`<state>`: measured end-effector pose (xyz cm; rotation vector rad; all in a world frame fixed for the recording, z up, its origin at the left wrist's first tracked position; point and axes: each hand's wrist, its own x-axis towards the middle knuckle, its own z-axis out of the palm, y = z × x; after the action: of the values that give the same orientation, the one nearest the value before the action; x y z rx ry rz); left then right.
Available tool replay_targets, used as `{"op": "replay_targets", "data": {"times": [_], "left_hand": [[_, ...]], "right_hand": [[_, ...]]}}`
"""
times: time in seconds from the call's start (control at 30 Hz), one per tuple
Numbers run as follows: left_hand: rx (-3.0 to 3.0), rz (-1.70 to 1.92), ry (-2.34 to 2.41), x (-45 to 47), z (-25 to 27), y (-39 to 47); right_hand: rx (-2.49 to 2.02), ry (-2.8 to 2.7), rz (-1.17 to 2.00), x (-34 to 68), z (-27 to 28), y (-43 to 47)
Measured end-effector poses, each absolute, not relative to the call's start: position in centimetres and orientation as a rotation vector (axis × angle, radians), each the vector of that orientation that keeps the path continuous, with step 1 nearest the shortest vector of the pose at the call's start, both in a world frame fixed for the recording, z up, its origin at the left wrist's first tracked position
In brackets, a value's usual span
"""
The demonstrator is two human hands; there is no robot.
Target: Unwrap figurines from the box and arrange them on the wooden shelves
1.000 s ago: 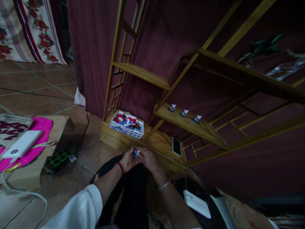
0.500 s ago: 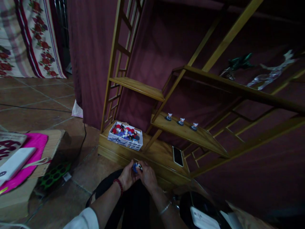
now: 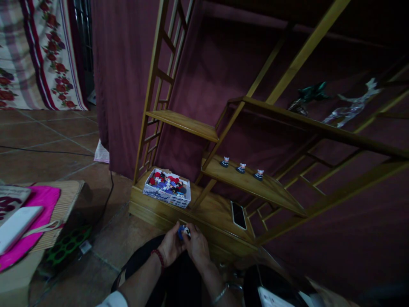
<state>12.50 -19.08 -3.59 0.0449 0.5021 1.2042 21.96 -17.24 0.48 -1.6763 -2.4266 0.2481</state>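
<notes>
Between my two hands, over my lap, is a small blue and white figurine [image 3: 184, 231]. My left hand [image 3: 171, 247] grips it from the left, a red bead bracelet on that wrist. Fingers of my right hand [image 3: 197, 244] close on its right side and hide part of it. Just beyond my hands, a white printed box [image 3: 166, 199] full of red, purple, black and white figurines stands on the low wooden shelf. Several centimetres higher, three small figurines with dark bases, among them the middle figurine [image 3: 241, 168], stand in a row on a shelf board.
A dark-screened phone or tablet [image 3: 238, 214] lies on the low shelf [image 3: 211, 209]. Glass deer [image 3: 353, 106] and green ornament [image 3: 313, 91] stand on an upper board. At left is a table [image 3: 68, 192] with a pink cloth [image 3: 47, 200]; a black seat [image 3: 258, 281] is at lower right.
The view has shifted slightly, so the shelves and box sit a little lower. Both hands stay together on the figurine, with only a small shift of the fingers.
</notes>
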Motion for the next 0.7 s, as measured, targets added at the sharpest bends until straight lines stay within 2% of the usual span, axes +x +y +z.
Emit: {"op": "replay_targets", "data": {"times": [0.47, 0.7], "left_hand": [[0.020, 1.217, 0.454, 12.6, -3.8, -19.0], [0.035, 1.241, 0.452, 12.5, -3.7, -19.0]], "right_hand": [[-1.601, -2.600, 0.193, 21.9, 1.5, -17.3], [-1.536, -2.561, 0.298, 22.1, 1.6, -17.2]]}}
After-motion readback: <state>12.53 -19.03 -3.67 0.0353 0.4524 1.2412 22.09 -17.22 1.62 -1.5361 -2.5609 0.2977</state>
